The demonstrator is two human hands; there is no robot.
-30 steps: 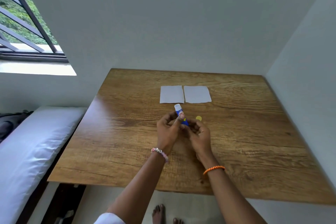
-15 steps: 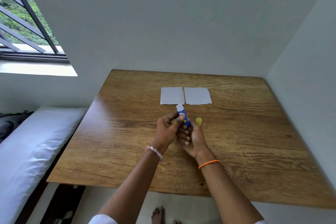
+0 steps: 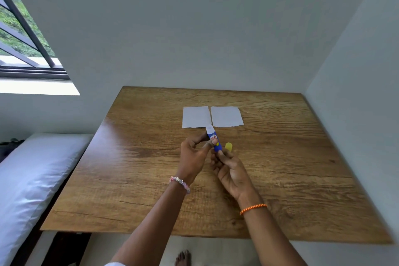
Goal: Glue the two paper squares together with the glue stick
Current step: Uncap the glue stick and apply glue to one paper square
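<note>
I see both hands mid-counter [image 3: 133, 179], raised over wood. Left hand [image 3: 193, 157] pinches glue stick [image 3: 213, 139] at barrel between thumb and fingers; right hand [image 3: 230, 170] grips its lower end. White tip up, uncapped. Yellow cap [image 3: 228, 146] on counter just right of stick. Two papers [image 3: 212, 116] flat side by side, just beyond tip

Soft daylight from window [image 3: 26, 34] at left; bright overexposed sill [image 3: 36, 86]. Pale glare patch on table [image 3: 121, 127] near left edge. Wide-angle bending at frame edges; slight softness throughout.
</note>
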